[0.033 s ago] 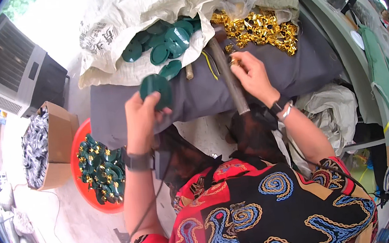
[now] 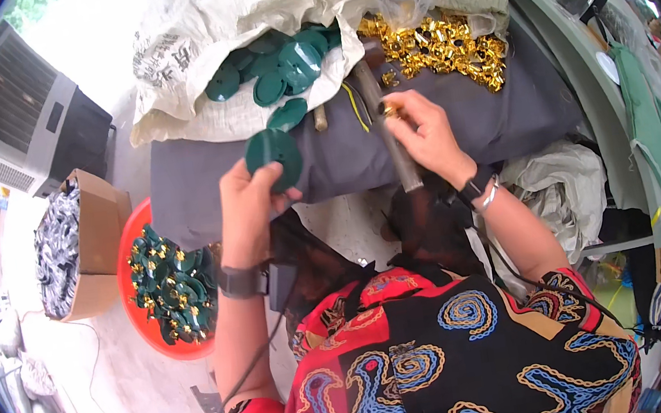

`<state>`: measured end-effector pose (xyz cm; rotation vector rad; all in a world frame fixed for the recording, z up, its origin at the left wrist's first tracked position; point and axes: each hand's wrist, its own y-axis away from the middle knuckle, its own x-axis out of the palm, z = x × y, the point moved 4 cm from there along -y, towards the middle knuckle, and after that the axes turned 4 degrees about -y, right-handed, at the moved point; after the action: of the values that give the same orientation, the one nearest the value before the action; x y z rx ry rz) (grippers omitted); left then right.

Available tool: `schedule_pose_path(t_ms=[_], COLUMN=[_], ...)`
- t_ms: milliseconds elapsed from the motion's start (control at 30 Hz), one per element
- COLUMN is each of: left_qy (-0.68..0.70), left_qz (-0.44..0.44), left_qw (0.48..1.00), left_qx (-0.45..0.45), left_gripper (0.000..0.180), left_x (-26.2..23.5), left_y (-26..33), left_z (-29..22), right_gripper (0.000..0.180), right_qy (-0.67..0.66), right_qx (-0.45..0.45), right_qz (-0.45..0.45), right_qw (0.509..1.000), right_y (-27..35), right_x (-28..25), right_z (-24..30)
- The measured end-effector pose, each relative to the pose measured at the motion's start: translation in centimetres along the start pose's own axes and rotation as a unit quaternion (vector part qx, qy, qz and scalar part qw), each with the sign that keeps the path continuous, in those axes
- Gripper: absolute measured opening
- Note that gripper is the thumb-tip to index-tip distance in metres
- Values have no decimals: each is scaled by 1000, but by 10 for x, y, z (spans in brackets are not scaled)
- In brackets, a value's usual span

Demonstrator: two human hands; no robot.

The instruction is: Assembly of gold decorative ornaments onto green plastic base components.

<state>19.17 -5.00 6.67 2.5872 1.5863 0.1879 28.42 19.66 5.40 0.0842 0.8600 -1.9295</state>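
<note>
My left hand [image 2: 248,204] pinches a dark green round disc [image 2: 273,154] between thumb and fingers, held over the near edge of a grey cloth-covered surface [image 2: 203,173]. To its right, my right hand [image 2: 427,135] grips a small shiny gold fitting [image 2: 386,109] at its fingertips, above a long greyish bar [image 2: 404,164]. The two held pieces are apart. Ahead, loose green discs [image 2: 271,88] spill from the mouth of a white woven sack [image 2: 232,8]. A heap of gold fittings [image 2: 443,48] lies beyond my right hand.
On the floor at left, a red basin [image 2: 125,269] holds green discs with gold fittings [image 2: 176,291]. Beside it stands a cardboard box [image 2: 104,242] of grey-black pieces. A large grey appliance [image 2: 30,111] is behind. A short stick [image 2: 320,118] and yellow strip [image 2: 356,108] lie near the bar.
My right hand has moved slightly left and nearer with the gold fitting, away from the heap. My left hand and its disc have shifted a little to the right.
</note>
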Motion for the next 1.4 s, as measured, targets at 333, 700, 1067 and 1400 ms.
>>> schedule_pose_path(t_ms=[333,700,1067,1400], left_qy=[-15,-238,-416,-25], left_qz=[86,75,6,-157], left_qw=[996,955,829,984], left_qx=[18,160,373,81], left_gripper=[19,13,19,8], left_x=[50,50,60,-52], left_y=[45,52,76,63], left_z=[12,26,20,22], right_gripper=[22,22,21,29], right_qy=[-167,7,-414,15], right_qx=[33,-110,342,55], right_qz=[188,243,271,112], right_qw=[967,964,799,992], right_y=[40,34,55,-22], right_x=[39,38,55,34], right_z=[62,76,49,41])
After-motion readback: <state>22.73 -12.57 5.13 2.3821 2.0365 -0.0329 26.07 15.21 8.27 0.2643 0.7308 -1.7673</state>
